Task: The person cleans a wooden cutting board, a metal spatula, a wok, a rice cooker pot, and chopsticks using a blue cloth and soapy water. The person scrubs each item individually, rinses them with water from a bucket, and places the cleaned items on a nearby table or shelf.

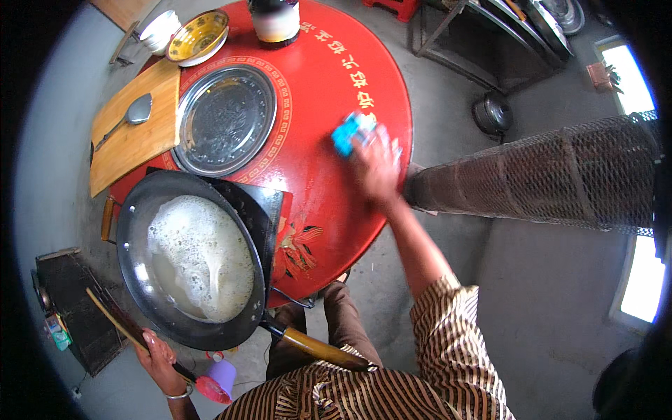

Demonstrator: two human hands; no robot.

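My right hand (379, 165), blurred, reaches over the red round table (320, 157) near its right edge, its fingers on a crumpled blue and white cloth (349, 135) on the tabletop. At the lower left, my left hand (158, 362) grips a thin, long or flat thing with a pale wooden edge (113, 317), seen edge-on; its exact kind cannot be told. Between the hands sits a black wok (184, 336) holding foamy, cloudy liquid (202, 257), on a black cooker (262, 210). The wok's long wooden handle (325, 349) points towards my body.
Beyond the wok lie a round glass or metal tray (226, 121) and a wooden cutting board (157, 126) bearing a spatula (139, 109). Bowls (197, 37) and a dark jar (273, 21) stand at the far side. A large mesh cylinder (535, 173) extends right of the table.
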